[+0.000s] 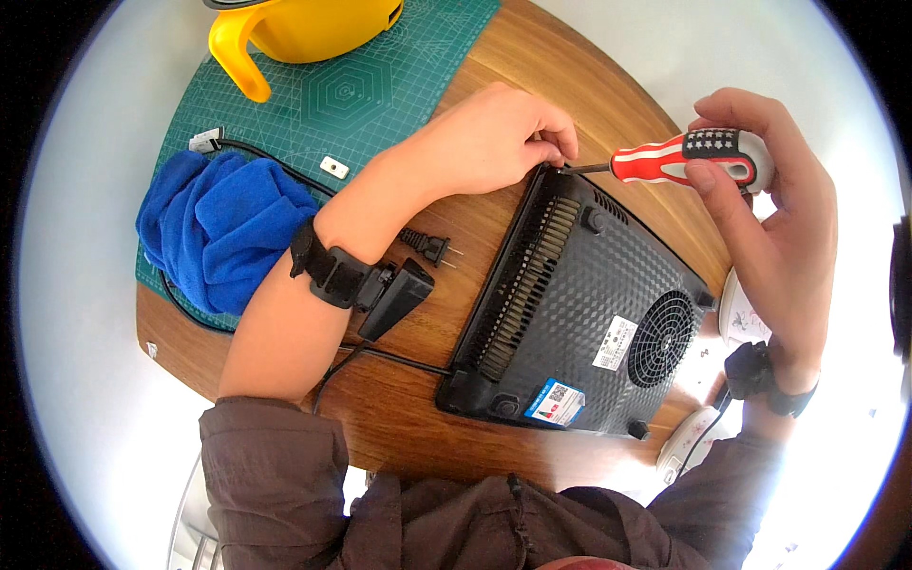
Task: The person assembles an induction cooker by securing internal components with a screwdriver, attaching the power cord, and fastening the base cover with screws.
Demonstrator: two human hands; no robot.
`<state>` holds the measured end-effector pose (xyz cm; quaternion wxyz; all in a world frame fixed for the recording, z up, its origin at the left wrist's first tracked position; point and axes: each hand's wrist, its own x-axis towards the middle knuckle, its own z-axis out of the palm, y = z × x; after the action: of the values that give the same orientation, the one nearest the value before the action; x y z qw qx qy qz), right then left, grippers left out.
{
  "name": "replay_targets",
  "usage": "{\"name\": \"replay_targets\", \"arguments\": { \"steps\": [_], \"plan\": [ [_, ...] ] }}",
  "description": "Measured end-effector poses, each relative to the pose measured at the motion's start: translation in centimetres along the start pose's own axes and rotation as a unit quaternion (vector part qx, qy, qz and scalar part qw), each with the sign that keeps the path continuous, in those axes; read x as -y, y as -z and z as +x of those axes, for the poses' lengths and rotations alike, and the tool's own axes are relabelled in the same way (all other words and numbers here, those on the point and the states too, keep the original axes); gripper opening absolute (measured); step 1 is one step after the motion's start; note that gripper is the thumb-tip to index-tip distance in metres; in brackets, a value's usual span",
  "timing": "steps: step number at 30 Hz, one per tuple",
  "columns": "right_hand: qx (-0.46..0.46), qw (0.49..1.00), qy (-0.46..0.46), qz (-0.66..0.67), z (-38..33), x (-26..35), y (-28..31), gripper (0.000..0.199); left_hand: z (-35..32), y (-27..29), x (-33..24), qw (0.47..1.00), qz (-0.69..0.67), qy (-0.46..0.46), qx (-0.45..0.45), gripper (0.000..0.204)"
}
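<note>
A black induction cooker [589, 294] lies bottom up on the wooden table, showing its round fan grille [663, 339], slotted vents and small feet. My right hand [774, 195] grips the red, white and black handle of a screwdriver [655, 161]. Its metal shaft points left, with the tip at the cooker's far left corner. At that same corner my left hand [508, 142] is closed, thumb and fingers pinched beside the tip. What lies between those fingertips is hidden.
A green cutting mat [418, 85] covers the table's [532, 66] far left. On it are a yellow container [323, 28] with a handle, a blue cloth [223, 228] and a small white piece [333, 167]. A power plug [432, 247] lies left of the cooker; patterned white bowls [741, 313] stand right.
</note>
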<state>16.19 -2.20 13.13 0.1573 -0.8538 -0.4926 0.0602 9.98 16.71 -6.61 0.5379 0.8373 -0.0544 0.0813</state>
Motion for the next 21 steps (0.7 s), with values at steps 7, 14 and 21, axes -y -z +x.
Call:
{"name": "replay_targets", "arguments": {
  "steps": [7,14,21],
  "plan": [
    [-0.018,0.999,0.030,-0.029,-0.5,-0.8,-0.1,0.028,0.0,0.0,-0.1,1.000,0.015,-0.002,-0.001,0.014],
    [-0.121,0.986,0.069,-0.094,-1.1,-3.0,2.3,0.031,0.1,0.2,-0.2,0.998,0.027,-0.048,0.010,0.012],
    [-0.300,0.948,-0.107,0.021,-7.5,-8.4,3.8,0.036,-0.2,0.4,0.1,0.990,0.077,-0.122,0.005,0.014]
  ]
}}
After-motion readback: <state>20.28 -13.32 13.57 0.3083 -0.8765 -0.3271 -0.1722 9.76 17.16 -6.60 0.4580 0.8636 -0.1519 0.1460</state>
